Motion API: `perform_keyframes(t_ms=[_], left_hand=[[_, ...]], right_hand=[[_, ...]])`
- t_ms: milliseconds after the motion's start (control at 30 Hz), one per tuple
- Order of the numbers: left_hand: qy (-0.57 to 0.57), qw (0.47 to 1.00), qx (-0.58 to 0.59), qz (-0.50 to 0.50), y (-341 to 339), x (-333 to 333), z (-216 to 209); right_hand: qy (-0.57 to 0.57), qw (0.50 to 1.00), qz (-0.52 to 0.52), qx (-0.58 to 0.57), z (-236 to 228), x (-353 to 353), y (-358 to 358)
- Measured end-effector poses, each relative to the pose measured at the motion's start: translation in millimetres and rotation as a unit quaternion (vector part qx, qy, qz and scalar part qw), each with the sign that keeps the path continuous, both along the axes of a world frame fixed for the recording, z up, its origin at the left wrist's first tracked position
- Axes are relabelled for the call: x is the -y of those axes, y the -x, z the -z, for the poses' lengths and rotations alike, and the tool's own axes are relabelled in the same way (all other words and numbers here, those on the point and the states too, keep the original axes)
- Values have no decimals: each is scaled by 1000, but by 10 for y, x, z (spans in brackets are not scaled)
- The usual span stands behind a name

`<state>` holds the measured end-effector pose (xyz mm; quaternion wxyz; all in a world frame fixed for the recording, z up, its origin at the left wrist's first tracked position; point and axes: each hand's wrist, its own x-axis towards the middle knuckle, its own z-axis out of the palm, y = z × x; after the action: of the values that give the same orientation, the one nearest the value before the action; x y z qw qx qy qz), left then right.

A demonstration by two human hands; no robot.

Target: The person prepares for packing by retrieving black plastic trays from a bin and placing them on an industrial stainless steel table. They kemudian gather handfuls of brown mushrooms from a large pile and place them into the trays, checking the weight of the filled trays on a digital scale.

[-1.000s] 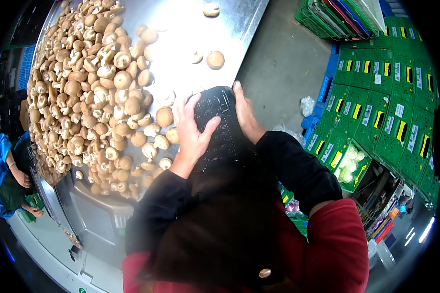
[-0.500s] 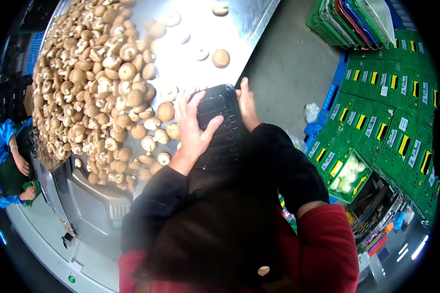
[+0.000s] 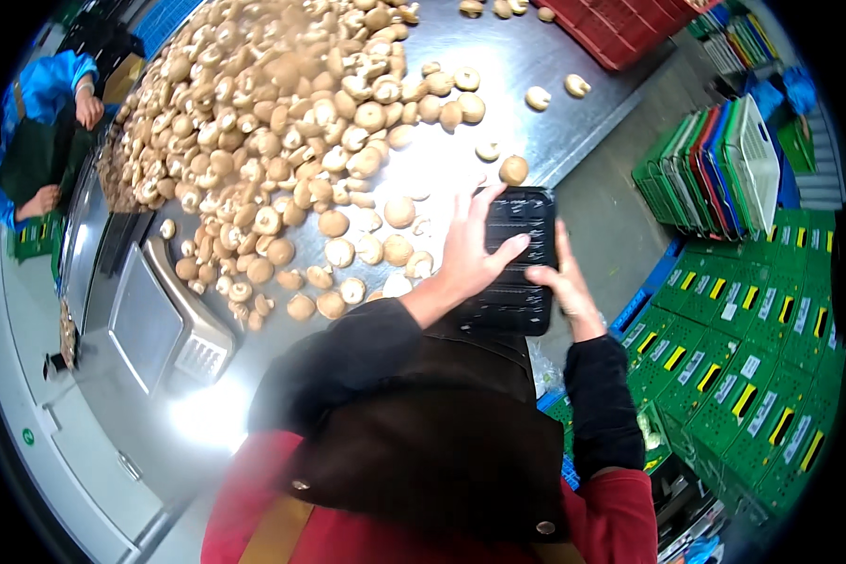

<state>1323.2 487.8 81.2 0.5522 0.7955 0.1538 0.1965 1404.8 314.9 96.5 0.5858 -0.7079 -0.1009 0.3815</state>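
Observation:
Between my hands, at the table's near edge, is a black plastic tray (image 3: pixel 528 303) with ridges across it. My left hand (image 3: pixel 475 252) grips its left side, fingers along the far left edge and thumb lying over the tray. On the opposite side my right hand (image 3: pixel 571 287) holds the right edge, its thumb on top and its fingers mostly hidden. Brown-capped mushrooms (image 3: pixel 399 211) lie loose close to my left hand. They spread from a large pile of mushrooms (image 3: pixel 273 103) farther left. One mushroom (image 3: pixel 513 170) sits just beyond the tray.
A weighing scale (image 3: pixel 150 324) stands on the metal table (image 3: pixel 282 362) at left. The far right of the table holds a red crate (image 3: pixel 620 33). Green crates (image 3: pixel 724 338) are stacked on the right, below upright coloured crates (image 3: pixel 710 169). At far left works a person in blue sleeves (image 3: pixel 52 85).
The view has swung, bringing the red crate and more of the scale into sight. My right thumb now rests over the tray's right edge, where before it stuck up beside the tray.

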Motion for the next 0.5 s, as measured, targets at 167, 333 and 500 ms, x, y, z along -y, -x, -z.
perform_keyframes(t_ms=[167, 333, 500], left_hand=[[240, 964, 95, -59, -27, 146, 444], [296, 944, 7, -149, 285, -44, 621], [175, 965, 19, -196, 593, -437, 565]], right_hand=[[45, 997, -55, -35, -180, -184, -666], [112, 979, -152, 80, -261, -1000, -863], [124, 948, -273, 109, -27, -1554, -825]])
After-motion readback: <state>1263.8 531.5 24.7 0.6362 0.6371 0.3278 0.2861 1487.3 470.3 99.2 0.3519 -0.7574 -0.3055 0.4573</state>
